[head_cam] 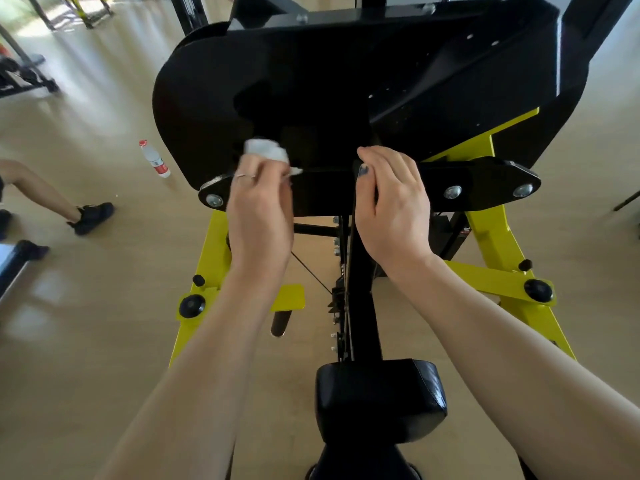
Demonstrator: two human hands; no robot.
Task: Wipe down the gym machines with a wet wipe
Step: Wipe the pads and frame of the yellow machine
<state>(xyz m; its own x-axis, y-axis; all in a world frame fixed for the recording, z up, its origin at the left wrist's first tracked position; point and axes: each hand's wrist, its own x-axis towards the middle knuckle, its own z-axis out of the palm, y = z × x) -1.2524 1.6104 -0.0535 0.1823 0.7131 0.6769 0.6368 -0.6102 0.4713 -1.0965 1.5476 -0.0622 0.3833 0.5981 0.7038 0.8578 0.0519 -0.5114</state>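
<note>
A black and yellow gym machine (346, 81) fills the middle of the head view. My left hand (259, 209) holds a crumpled white wet wipe (268, 152) against the lower edge of the machine's big black cover plate, just above the black cross bar (485, 183). My right hand (391, 206) grips the thin upright black strap at the middle of that bar, fingers curled over the top and thumb alongside. Below my arms sits a black padded seat (379, 400).
Yellow frame legs (509, 282) spread out on both sides on the light wooden floor. A plastic water bottle (154, 159) with a red cap lies on the floor at the left. Another person's leg and dark shoe (91, 216) are at the far left, with other equipment behind.
</note>
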